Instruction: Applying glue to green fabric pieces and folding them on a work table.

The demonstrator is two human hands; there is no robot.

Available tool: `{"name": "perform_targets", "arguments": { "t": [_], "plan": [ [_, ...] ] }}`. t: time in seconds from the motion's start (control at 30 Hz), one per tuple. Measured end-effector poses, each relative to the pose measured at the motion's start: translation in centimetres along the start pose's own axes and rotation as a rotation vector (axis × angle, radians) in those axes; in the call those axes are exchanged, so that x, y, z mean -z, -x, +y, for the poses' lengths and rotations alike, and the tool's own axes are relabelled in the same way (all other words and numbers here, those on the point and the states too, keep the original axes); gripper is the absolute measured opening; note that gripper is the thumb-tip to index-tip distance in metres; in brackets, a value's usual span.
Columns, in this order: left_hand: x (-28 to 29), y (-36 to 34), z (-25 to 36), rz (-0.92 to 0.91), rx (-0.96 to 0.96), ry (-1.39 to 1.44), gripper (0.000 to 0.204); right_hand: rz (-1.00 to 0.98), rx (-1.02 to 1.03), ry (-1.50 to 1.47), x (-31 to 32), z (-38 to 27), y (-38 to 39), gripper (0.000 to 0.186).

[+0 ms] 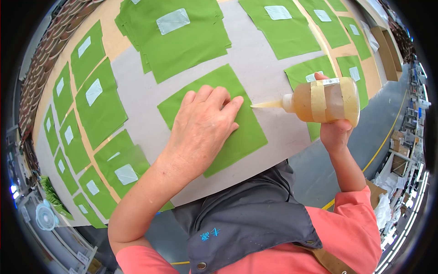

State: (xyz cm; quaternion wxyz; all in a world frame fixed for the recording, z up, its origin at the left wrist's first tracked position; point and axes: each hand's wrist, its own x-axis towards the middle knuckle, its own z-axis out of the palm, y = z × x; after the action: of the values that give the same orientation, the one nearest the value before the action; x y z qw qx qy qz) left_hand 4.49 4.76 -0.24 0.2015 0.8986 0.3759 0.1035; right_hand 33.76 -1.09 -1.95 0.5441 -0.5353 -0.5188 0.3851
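My left hand (207,116) rests with bent, slightly parted fingers on a square green fabric piece (242,139) lying on grey sheeting (283,141). My right hand (336,134) grips a squeeze bottle (326,101) of amber liquid with tape bands round it. The bottle is held sideways, its long tapered nozzle pointing left at the right edge of that fabric piece, close to my left fingers; whether the tip touches it I cannot tell.
Green cut pieces with pale rectangular patches (98,100) lie around, some stacked (187,50) at the back. A cardboard box (390,55) sits at the table's right end. A small white fan (45,214) stands lower left; shelving with items (399,164) lines the right.
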Motion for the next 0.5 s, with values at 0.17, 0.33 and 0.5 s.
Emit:
{"name": "perform_targets", "arguments": {
  "t": [0.17,0.33,0.5],
  "plan": [
    [-0.3,0.0,0.0,0.033,-0.004,0.017,0.048,0.001,-0.034,-0.036,-0.5,-0.3,0.3,0.107],
    [-0.4,0.1,0.0,0.046,-0.010,0.007,0.047,-0.022,-0.020,-0.001,0.3,-0.3,0.8,0.109],
    [-0.6,0.2,0.0,0.063,-0.020,-0.008,0.047,-0.036,-0.026,0.021,1.4,-0.3,2.1,0.111]
  ]
}}
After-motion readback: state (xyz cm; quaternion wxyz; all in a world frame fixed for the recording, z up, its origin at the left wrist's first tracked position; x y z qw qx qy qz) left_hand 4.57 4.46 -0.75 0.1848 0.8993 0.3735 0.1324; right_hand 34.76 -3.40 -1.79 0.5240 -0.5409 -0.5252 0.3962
